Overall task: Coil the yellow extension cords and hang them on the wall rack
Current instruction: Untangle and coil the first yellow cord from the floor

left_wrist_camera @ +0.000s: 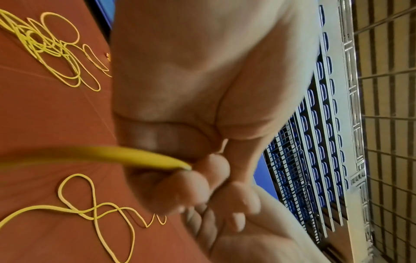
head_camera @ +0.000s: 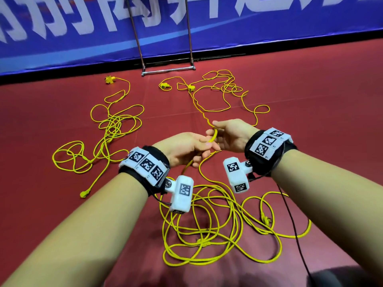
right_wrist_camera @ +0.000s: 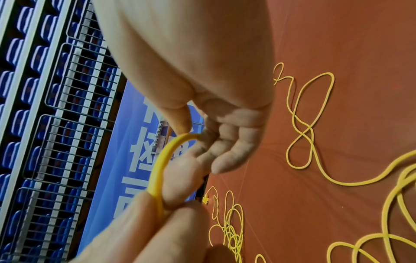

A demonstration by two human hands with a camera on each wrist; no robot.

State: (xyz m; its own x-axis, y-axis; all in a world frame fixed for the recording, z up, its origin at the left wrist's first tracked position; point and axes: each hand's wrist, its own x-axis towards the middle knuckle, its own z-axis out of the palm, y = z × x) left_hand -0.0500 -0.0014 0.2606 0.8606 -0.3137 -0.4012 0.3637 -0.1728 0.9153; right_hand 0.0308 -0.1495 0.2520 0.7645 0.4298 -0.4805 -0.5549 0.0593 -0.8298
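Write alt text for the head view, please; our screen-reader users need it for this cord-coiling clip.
Both hands meet over a red floor: the left hand and the right hand together hold a bend of yellow cord. More yellow cords lie tangled around them, and a metal rack stands against a blue banner behind.

We see thin yellow extension cords (head_camera: 116, 129) sprawled in loose tangles on the red floor (head_camera: 310, 100), uncoiled, plug ends nearest the metal rack (head_camera: 168, 70) at the wall.
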